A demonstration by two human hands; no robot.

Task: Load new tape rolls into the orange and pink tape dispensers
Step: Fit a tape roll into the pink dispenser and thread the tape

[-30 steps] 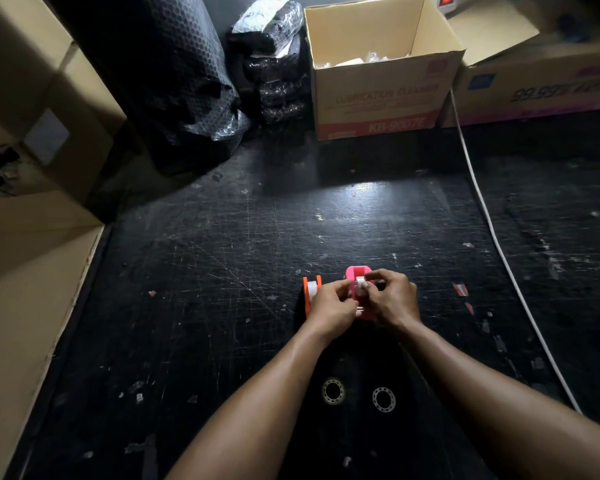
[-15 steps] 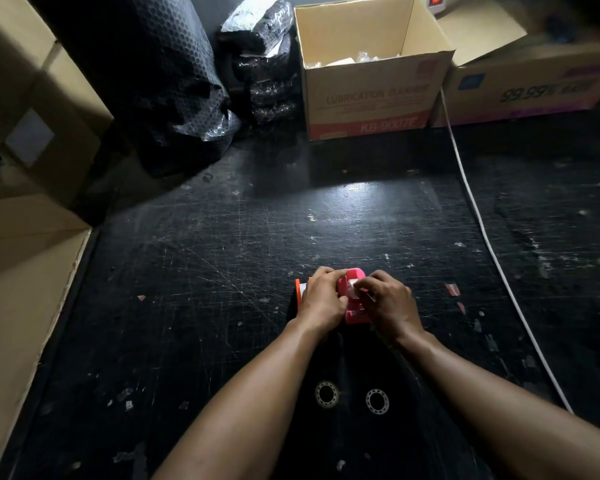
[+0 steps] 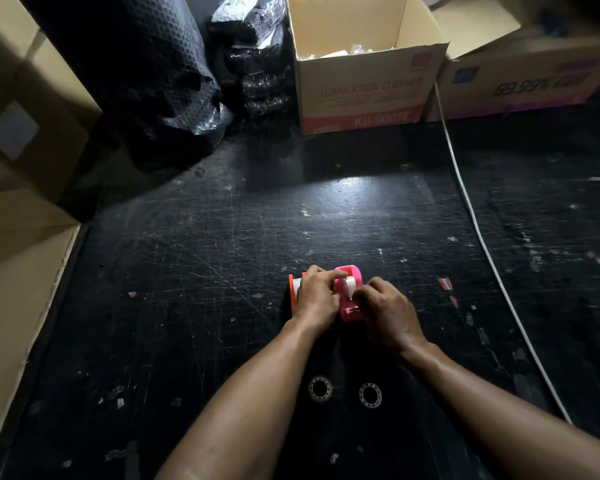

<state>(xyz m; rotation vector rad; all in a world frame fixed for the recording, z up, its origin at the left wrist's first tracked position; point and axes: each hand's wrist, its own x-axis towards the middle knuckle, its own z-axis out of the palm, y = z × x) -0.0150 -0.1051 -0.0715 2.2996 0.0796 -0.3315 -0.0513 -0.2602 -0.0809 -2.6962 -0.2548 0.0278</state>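
Both hands work on the pink dispenser (image 3: 350, 296), which sits on the black mat (image 3: 205, 271) near frame centre, slightly toward 5 o'clock. Left hand (image 3: 317, 297) is curled against the dispenser's left side, fingers closed on its body to steady it. Right hand (image 3: 383, 306) is at the right side, fingertips pinched near the loose white tape (image 3: 350, 284) coming off the roll; whether it actually grips the tape end is too small to tell. Orange dispenser (image 3: 293, 289) stands just beside the left hand at its 9 o'clock, mostly hidden behind it; can't tell if a roll is in it. Key relation: the pink dispenser's long axis runs 12 to 6 o'clock, roll end far, metal cutter (image 3: 352, 310) near, pointing at the person. Cutter lies just at 9 o'clock of the right fingertips, so the right hand is the nearer one. Judged step: drawing the tape end down toward 6 o'clock onto the cutter, late in loading the pink one. Two empty tape cores (image 3: 320, 388) lie on the mat at 6 o'clock between the forearms. Open cardboard box (image 3: 364, 88) at 12 o'clock, white cable (image 3: 478, 230) running along the right.
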